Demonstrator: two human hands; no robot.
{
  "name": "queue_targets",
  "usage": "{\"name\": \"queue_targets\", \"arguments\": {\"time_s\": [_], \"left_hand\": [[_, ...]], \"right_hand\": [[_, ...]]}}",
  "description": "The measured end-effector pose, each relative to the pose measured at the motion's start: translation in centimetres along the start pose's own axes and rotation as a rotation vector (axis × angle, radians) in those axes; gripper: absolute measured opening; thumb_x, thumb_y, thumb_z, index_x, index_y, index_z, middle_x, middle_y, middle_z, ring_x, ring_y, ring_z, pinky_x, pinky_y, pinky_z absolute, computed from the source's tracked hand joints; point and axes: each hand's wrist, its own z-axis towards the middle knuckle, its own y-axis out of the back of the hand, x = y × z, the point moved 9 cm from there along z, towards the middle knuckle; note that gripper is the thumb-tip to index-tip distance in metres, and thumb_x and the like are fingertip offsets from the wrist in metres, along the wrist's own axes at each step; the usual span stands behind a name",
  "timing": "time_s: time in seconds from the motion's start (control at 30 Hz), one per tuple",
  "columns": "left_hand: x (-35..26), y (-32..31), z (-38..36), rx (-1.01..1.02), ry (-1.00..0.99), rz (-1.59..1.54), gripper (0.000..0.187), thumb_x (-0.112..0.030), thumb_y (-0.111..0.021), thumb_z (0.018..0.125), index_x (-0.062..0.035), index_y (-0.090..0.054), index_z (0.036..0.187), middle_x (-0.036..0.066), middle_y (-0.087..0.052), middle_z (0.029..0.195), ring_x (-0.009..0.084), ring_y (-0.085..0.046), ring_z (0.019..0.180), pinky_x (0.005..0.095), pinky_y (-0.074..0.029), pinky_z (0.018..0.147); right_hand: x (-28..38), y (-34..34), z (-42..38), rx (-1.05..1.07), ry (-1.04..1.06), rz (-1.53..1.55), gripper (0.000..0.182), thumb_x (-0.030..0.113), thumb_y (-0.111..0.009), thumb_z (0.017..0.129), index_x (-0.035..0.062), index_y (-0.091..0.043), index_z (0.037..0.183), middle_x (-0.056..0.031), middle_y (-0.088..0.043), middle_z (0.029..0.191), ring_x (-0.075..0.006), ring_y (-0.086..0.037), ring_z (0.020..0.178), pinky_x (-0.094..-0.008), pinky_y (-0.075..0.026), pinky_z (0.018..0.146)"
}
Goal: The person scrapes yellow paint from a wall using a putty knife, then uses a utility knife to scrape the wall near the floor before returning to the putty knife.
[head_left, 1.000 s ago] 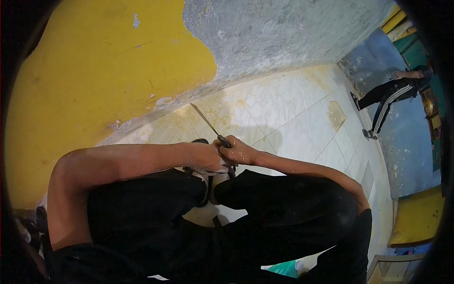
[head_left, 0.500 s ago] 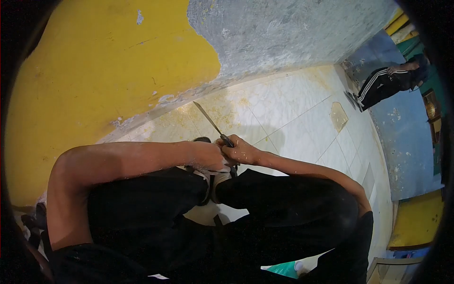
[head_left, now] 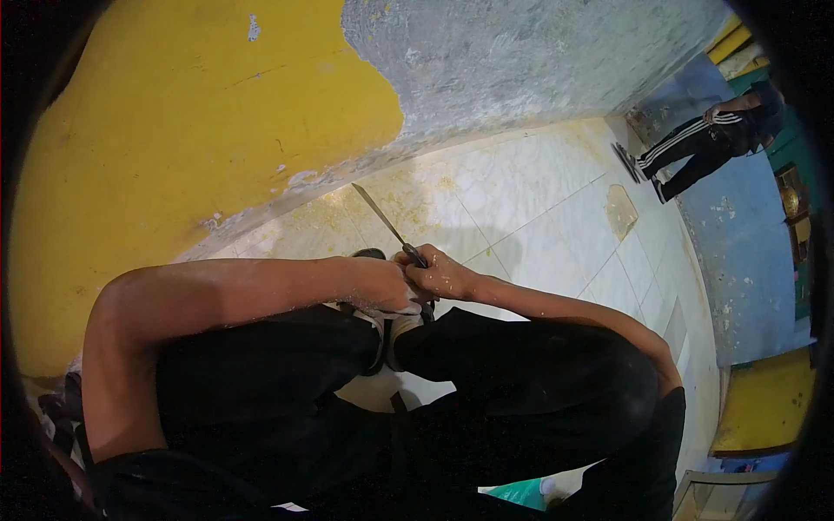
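A knife (head_left: 380, 217) with a long thin blade and a dark handle points away toward the foot of the wall. My right hand (head_left: 441, 274) is closed around its handle. Close against it, my left hand (head_left: 387, 286) has its fingers curled in, dusted with pale powder. Whatever those left fingers hold, if anything, is hidden. Both hands meet in front of my knees, above my shoes (head_left: 405, 325).
Yellow paint (head_left: 208, 104) covers part of the wall; beside it lies bare grey wall (head_left: 495, 69). Yellow flakes (head_left: 321, 217) are scattered on the white floor tiles (head_left: 556, 217). A person in dark striped trousers (head_left: 695, 146) stands at the far right. A broken tile patch (head_left: 621, 213) shows nearby.
The person at the far right has shifted, and their legs are now further apart. My hands and the knife have hardly moved.
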Motion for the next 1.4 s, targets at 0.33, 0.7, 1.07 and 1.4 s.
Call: {"name": "queue_targets", "arguments": {"time_s": [0.33, 0.7, 1.07, 1.4], "left_hand": [[0.2, -0.3, 0.0, 0.001, 0.044, 0.014, 0.012, -0.013, -0.05, 0.083, -0.0055, -0.054, 0.093, 0.013, -0.061, 0.073, 0.0312, -0.064, 0.07, 0.0415, -0.049, 0.059], [0.6, -2.5, 0.3, 0.083, 0.019, 0.027, 0.025, -0.012, -0.058, 0.081, -0.0028, -0.052, 0.103, 0.013, -0.06, 0.086, 0.0339, -0.062, 0.08, 0.0435, -0.05, 0.065], [-0.1, -0.1, 0.1, 0.046, 0.065, 0.015, 0.01, -0.013, -0.052, 0.081, -0.0054, -0.052, 0.088, 0.013, -0.061, 0.071, 0.0319, -0.064, 0.068, 0.0423, -0.049, 0.058], [-0.1, -0.2, 0.4, 0.017, 0.053, 0.026, 0.009, -0.014, -0.05, 0.084, -0.0071, -0.052, 0.089, 0.011, -0.059, 0.071, 0.0302, -0.063, 0.067, 0.0415, -0.049, 0.057]], "right_hand": [[-0.7, 0.1, 0.0, -0.037, -0.037, 0.053, 0.025, 0.013, -0.043, 0.083, -0.0005, -0.059, 0.096, 0.0008, -0.048, 0.063, -0.0078, -0.042, 0.057, -0.0263, -0.034, 0.051], [0.1, -0.4, 0.0, 0.057, 0.032, 0.079, 0.019, 0.017, -0.048, 0.091, 0.001, -0.055, 0.085, 0.0009, -0.051, 0.064, -0.0071, -0.045, 0.059, -0.0273, -0.038, 0.052], [0.0, -0.5, -0.3, 0.04, -0.002, 0.108, 0.016, 0.014, -0.045, 0.087, 0.0017, -0.056, 0.085, 0.0019, -0.047, 0.064, -0.0069, -0.043, 0.06, -0.0266, -0.036, 0.054], [-1.1, -0.3, 0.2, 0.057, 0.004, -0.002, 0.018, 0.009, -0.041, 0.083, 0.001, -0.056, 0.089, 0.0002, -0.049, 0.068, -0.0085, -0.043, 0.064, -0.0271, -0.037, 0.057]]}}
